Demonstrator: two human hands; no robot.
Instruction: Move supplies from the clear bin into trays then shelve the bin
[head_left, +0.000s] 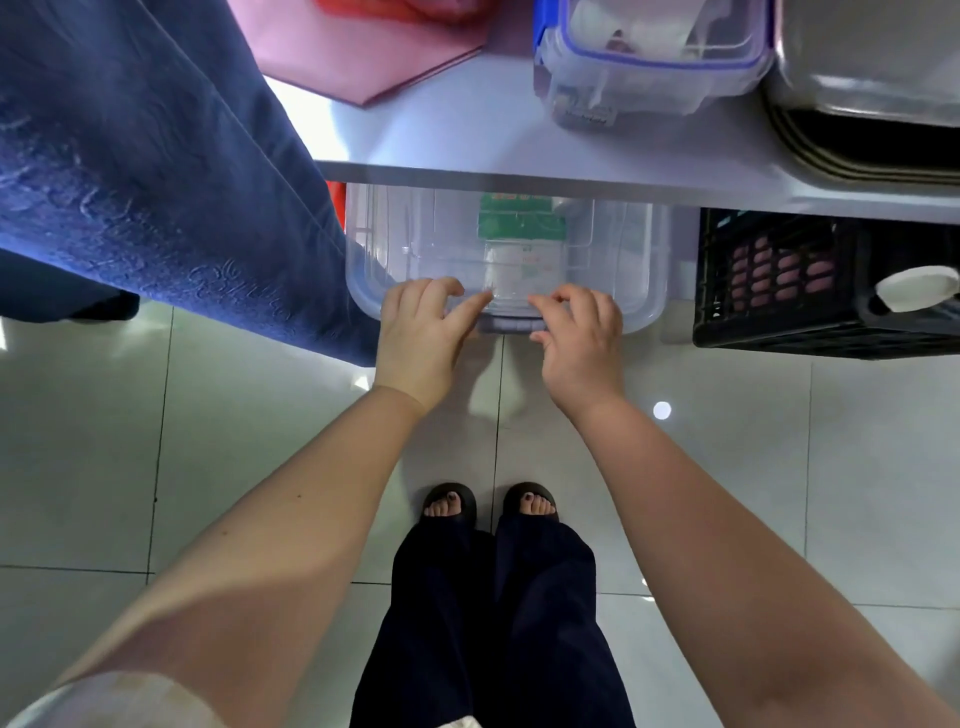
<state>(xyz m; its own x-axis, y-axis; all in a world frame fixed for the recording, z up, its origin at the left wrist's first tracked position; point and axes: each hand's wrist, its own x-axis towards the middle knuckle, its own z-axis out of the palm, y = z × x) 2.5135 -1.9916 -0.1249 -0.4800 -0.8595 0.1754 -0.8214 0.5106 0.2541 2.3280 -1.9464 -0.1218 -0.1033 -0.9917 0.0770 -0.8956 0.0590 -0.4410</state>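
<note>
The clear bin (405, 249) sits on the floor under the white table, its front half sticking out. Through its lid or wall I see a green and white packet (522, 228). My left hand (423, 338) rests on the bin's front rim left of the grey latch (511, 323), fingers spread and touching the plastic. My right hand (579, 340) hovers at the rim right of the latch, fingers curled and apart. Neither hand holds anything.
A black slatted crate (789, 291) stands right of the bin. On the white table (467, 135) lie a pink sheet (363, 52), a blue-lidded clear box (654, 62) and stacked metal trays (872, 78). Blue cloth (156, 182) hangs at left. Glossy tiled floor below.
</note>
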